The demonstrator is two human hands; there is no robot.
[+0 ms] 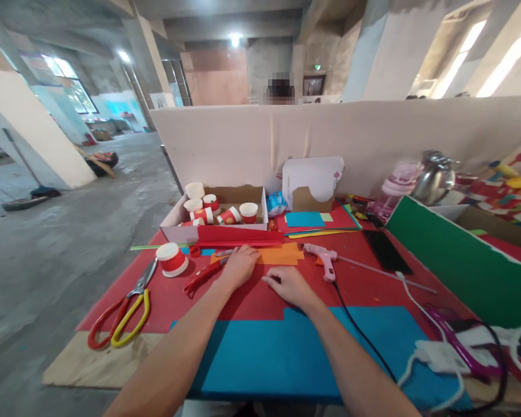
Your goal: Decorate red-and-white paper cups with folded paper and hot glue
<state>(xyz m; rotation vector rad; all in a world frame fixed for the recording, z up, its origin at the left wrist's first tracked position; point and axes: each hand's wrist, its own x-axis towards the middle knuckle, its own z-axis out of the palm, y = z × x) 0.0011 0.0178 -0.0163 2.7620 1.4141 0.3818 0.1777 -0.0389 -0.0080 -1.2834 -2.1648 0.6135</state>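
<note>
My left hand lies palm down on the orange paper strips, its fingers stretched over them. Beside its wrist is a red-handled tool, partly covered by the hand. To the right, my right hand rests low over the red sheet with its fingers curled in; anything inside them is hidden. A pink glue gun with a long glue stick lies just beyond it. Left of my hands stand red-and-white paper cups, and large scissors with red and yellow handles.
An open box of paper cups stands at the back. On the right are a black phone, a green board and a white power strip with cables. Blue sheets cover the front. A white partition closes the far side.
</note>
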